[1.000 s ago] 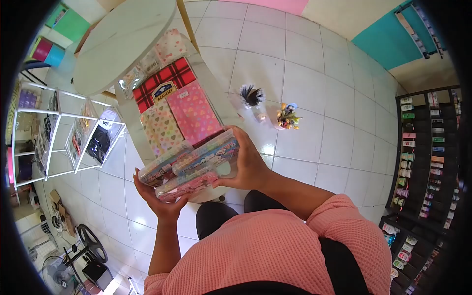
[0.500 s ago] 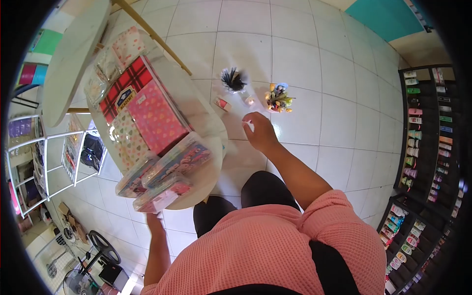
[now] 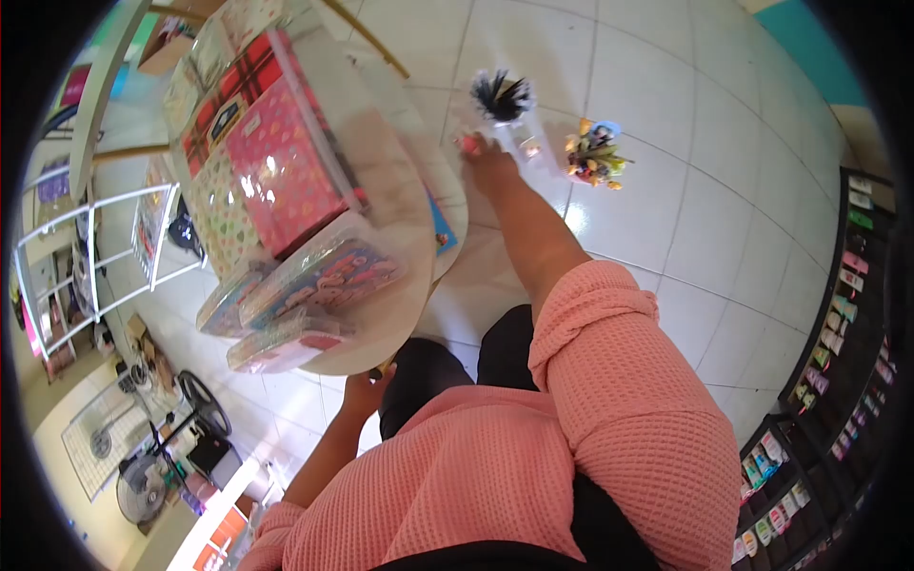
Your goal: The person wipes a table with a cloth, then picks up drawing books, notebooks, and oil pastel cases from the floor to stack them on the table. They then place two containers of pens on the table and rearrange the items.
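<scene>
My right hand (image 3: pixel 492 169) reaches forward, low near the floor, its fingertips closed around a small red-and-white packet (image 3: pixel 469 143). Just beyond it stand a holder of black pens (image 3: pixel 502 97) and a holder of colourful novelty pens (image 3: pixel 596 157), with a small pale round item (image 3: pixel 530 147) between them. My left hand (image 3: pixel 365 388) is curled at the near edge of the marble-look table (image 3: pixel 405 314). Something dark shows at its fingers, too small to name. On the table lie a pink patterned wrapped pack (image 3: pixel 286 171) and plastic-wrapped cartoon cases (image 3: pixel 324 276).
A blue item (image 3: pixel 442 228) pokes out under the tabletop's right side. White wire racks (image 3: pixel 105 257) stand at left, a fan (image 3: pixel 143 485) at lower left. Dark shelves of bottles (image 3: pixel 828 333) line the right. Pale tiles (image 3: pixel 685 190) cover the floor.
My right hand has moved forward and left onto the red-and-white packet; the white thing it held no longer shows. My left hand has shifted right along the table edge. The view has turned.
</scene>
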The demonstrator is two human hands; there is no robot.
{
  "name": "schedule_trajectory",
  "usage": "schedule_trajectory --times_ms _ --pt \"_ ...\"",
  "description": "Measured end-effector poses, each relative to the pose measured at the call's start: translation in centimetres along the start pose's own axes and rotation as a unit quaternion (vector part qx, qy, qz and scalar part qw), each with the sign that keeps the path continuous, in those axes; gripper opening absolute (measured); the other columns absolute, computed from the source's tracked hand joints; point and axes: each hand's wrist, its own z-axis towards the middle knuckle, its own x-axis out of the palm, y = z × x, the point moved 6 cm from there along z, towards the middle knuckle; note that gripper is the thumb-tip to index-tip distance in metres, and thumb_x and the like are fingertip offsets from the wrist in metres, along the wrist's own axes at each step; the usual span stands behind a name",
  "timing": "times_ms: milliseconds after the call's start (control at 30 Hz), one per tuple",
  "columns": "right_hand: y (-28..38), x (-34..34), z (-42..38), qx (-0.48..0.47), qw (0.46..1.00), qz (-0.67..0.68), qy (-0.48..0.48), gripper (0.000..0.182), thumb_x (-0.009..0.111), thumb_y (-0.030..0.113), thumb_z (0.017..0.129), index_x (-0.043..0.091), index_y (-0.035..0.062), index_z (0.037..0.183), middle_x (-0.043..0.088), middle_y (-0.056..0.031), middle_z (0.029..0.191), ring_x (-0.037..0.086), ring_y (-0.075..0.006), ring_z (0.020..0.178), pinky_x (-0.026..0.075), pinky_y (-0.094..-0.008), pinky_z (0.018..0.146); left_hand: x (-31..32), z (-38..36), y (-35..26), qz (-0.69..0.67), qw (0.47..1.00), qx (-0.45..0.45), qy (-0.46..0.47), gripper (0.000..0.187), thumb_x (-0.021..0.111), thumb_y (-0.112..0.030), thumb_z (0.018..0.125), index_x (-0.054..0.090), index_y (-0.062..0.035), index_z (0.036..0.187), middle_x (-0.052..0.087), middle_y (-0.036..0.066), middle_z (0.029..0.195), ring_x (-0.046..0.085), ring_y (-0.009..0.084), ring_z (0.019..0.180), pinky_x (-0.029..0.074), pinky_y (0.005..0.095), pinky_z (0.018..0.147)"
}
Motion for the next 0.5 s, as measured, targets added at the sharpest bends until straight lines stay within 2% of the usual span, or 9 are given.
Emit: schedule_trajectory --times_ms 33,67,100,167,200,300,333,467,500 --pt "-1.0 1.2 -0.2 0.035 0.996 0.011 0.080 0.033 0.050 0.024 0.089 0.061 0.0237 0.120 0.034 -0.0075 0.149 0.048 -0.0310 0.125 0.051 -0.0448 0.088 -0.2 0.3 -0.3 -0.019 1.000 0.018 -0.012 0.041 0.069 -0.034 0.085 0.055 -0.0007 0.068 0.055 0.005 0.059 0.051 0.0164 0.056 0.040 0.0342 0.055" --pt "-1.7 1.9 -1.1 0.018 0.999 0.019 0.025 0.031 0.047 0.026 0.092 0.060 0.0202 0.119 0.040 -0.0090 0.143 0.054 -0.0310 0.116 0.052 -0.0451 0.084 -0.2 0.3 0.1 -0.020 1.000 0.002 0.014 0.034 0.071 -0.032 0.085 0.061 0.0000 0.082 0.062 0.008 0.073 0.057 0.0183 0.069 0.044 0.0339 0.064" --pt "-2.8 2.6 -2.0 0.060 0.990 0.119 -0.043 0.030 0.043 0.030 0.096 0.061 0.0157 0.115 0.050 -0.0125 0.130 0.056 -0.0340 0.112 0.051 -0.0458 0.084 -0.6 0.0 -0.6 -0.023 1.000 -0.009 0.012 0.034 0.071 -0.032 0.085 0.061 0.0000 0.082 0.062 0.008 0.073 0.057 0.0183 0.069 0.044 0.0339 0.064" --pt "-3.0 0.8 -4.6 0.198 0.955 0.201 0.090 0.036 0.039 0.037 0.098 0.063 0.0112 0.107 0.055 -0.0177 0.121 0.059 -0.0380 0.106 0.050 -0.0466 0.085 -1.6 0.2 -2.4 -0.146 0.987 -0.060 0.017 0.037 0.071 -0.031 0.084 0.063 0.0000 0.102 0.065 0.014 0.093 0.060 0.0229 0.087 0.047 0.0348 0.077" --pt "-2.6 0.2 -6.6 0.162 0.965 0.200 0.051 0.033 0.043 0.034 0.096 0.064 0.0096 0.105 0.057 -0.0189 0.117 0.059 -0.0387 0.103 0.050 -0.0469 0.085 -1.3 0.6 -1.8 -0.123 0.988 -0.076 0.061 0.047 0.071 -0.030 0.084 0.059 -0.0005 0.118 0.063 0.017 0.108 0.059 0.0275 0.100 0.045 0.0361 0.088" --pt "-2.8 -0.9 -13.4 0.074 0.966 0.217 -0.117 0.016 0.059 0.019 0.087 0.067 0.0057 0.091 0.061 -0.0209 0.109 0.062 -0.0388 0.096 0.051 -0.0445 0.086 -0.1 1.8 -1.3 -0.013 0.995 0.101 0.023 0.040 0.070 -0.029 0.086 0.061 -0.0004 0.112 0.064 0.017 0.106 0.061 0.0236 0.098 0.047 0.0342 0.084" --pt "-2.8 -1.5 -15.7 0.075 0.953 0.263 -0.131 0.012 0.061 0.011 0.084 0.068 0.0035 0.091 0.060 -0.0202 0.110 0.063 -0.0361 0.094 0.052 -0.0415 0.084 -0.2 2.2 -2.5 -0.018 0.994 0.107 0.025 0.040 0.070 -0.029 0.086 0.061 -0.0004 0.112 0.064 0.017 0.106 0.061 0.0236 0.098 0.047 0.0342 0.084" --pt "-0.2 -5.7 -24.3 0.091 0.834 0.539 -0.073 0.009 0.061 -0.005 0.077 0.066 0.0026 0.076 0.064 -0.0165 0.107 0.065 -0.0264 0.097 0.053 -0.0329 0.083 5.5 3.0 -10.5 -0.188 0.944 0.068 0.260 0.047 0.066 -0.025 0.089 0.049 -0.0045 0.128 0.061 0.014 0.109 0.062 0.0158 0.097 0.049 0.0276 0.076" --pt "0.7 -7.2 -25.8 0.066 0.803 0.589 -0.067 0.011 0.060 -0.007 0.076 0.065 0.0022 0.074 0.066 -0.0138 0.106 0.066 -0.0228 0.096 0.053 -0.0314 0.082 5.9 3.4 -13.5 -0.266 0.938 0.106 0.196 0.051 0.067 -0.024 0.089 0.045 -0.0054 0.131 0.060 0.013 0.111 0.062 0.0164 0.098 0.049 0.0275 0.077"
